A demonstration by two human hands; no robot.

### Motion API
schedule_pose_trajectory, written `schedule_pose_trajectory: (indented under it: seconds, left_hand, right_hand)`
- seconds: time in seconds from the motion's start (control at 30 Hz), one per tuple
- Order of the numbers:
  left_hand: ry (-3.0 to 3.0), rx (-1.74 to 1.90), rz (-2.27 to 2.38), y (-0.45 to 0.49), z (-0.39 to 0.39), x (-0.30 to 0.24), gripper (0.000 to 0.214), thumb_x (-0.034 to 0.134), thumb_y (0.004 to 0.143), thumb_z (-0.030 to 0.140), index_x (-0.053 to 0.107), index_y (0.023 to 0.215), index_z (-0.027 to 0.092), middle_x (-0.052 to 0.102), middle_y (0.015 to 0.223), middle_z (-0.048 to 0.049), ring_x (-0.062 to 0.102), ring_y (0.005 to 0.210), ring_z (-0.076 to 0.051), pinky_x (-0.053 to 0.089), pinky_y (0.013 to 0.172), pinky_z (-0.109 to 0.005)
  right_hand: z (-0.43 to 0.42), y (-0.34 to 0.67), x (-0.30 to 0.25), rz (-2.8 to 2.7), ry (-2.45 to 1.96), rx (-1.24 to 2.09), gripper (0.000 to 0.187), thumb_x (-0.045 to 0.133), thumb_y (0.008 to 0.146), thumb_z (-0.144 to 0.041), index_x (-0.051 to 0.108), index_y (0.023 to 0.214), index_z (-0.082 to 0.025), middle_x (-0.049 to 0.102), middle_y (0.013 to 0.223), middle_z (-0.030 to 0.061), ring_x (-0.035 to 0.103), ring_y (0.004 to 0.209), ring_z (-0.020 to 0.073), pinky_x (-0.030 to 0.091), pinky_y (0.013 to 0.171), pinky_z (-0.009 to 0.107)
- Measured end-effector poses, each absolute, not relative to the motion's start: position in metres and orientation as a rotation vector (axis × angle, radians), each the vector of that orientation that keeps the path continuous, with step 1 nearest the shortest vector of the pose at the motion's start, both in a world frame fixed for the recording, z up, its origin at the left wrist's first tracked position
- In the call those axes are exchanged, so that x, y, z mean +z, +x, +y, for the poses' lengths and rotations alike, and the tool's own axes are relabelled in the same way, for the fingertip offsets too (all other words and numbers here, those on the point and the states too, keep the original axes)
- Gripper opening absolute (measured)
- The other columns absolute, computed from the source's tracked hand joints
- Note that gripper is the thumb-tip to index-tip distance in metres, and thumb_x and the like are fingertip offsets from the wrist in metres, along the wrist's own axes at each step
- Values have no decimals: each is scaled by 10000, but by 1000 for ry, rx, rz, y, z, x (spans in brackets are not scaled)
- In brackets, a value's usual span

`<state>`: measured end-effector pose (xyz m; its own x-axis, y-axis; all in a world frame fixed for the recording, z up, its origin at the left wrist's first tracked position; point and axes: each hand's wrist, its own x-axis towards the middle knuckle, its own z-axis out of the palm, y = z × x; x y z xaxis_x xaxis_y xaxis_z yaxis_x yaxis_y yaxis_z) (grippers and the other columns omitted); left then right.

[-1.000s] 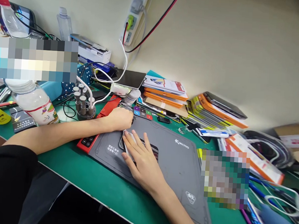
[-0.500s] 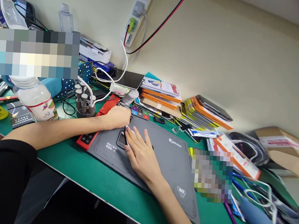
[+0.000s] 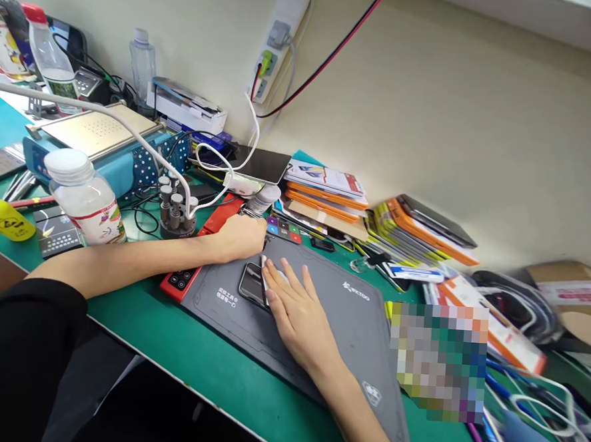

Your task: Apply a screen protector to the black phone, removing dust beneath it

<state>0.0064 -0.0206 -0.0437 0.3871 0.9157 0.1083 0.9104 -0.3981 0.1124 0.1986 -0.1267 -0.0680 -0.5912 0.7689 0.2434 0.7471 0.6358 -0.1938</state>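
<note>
Quick status from my end. The phone [image 3: 252, 284] is lying flat on the grey mat [image 3: 349, 318], near the mat's far left corner, on the green tabletop [image 3: 206, 369]. My right hand [image 3: 297, 308] is spread open and pressed flat on top of it, fingers apart, so only the left end of the phone shows. My left hand [image 3: 239, 237] is curled closed at the far edge of the mat, just beside the phone. I can't tell if there's something small pinched in it.

Progress-wise, I'd say it's early days. The phone looks to be in one piece, with nothing lifted off it and no loose parts on the mat that I can spot.

Containers: the plastic bottle [image 3: 89, 202] at my left has its white cap on, and the contents look pale, though it's hard to say what they are. The round holder [image 3: 176, 214] behind my left wrist has several tool bits standing upright in it. A small white jar [image 3: 264, 196] sits past my left hand with its lid on, contents hidden. A clear bottle [image 3: 142, 58] by the wall looks close to empty.
</note>
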Motion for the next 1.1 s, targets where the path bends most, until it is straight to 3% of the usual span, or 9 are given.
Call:
schedule_pose_trajectory:
  seconds: [0.2,0.4,0.73,0.97,1.1]
  left_hand:
    - [2638,262,1696,5,-21,-47,290,447,1015,150,650,1184,32,770,1019,-222,778,999,-342,576,799,-400]
    - [2636,263,1696,6,-19,-48,296,437,1008,136,659,1173,32,774,1013,-224,783,964,-347,572,765,-402]
    - [2621,287,1681,6,-21,-46,271,505,980,144,707,1118,29,773,989,-226,776,949,-292,563,830,-364]
    - [2667,267,1667,5,-22,-43,285,491,986,138,720,1117,27,772,982,-227,776,945,-299,555,795,-364]
    - [2664,241,1654,5,-22,-40,287,496,987,154,739,1079,32,779,969,-220,778,941,-310,553,780,-372]
  right_hand:
    - [-125,177,-63,-2606,-1120,109,536,369,1111,-411,524,1556,-155,501,1605,110,368,1565,325,228,1310,663]
    - [-129,182,-61,-2596,-1108,45,487,351,1115,-342,583,1503,-160,549,1572,83,399,1550,313,234,1312,658]
    - [-130,190,-53,-2573,-1132,92,475,394,1104,-364,653,1421,-122,626,1488,104,475,1501,332,264,1299,677]
    - [-114,179,-57,-2512,-1120,264,462,332,1123,-337,647,1444,-228,632,1480,52,481,1492,296,256,1296,684]
    - [-119,198,-58,-2532,-1113,166,442,363,1110,-293,657,1430,-210,668,1441,63,537,1450,294,276,1293,672]
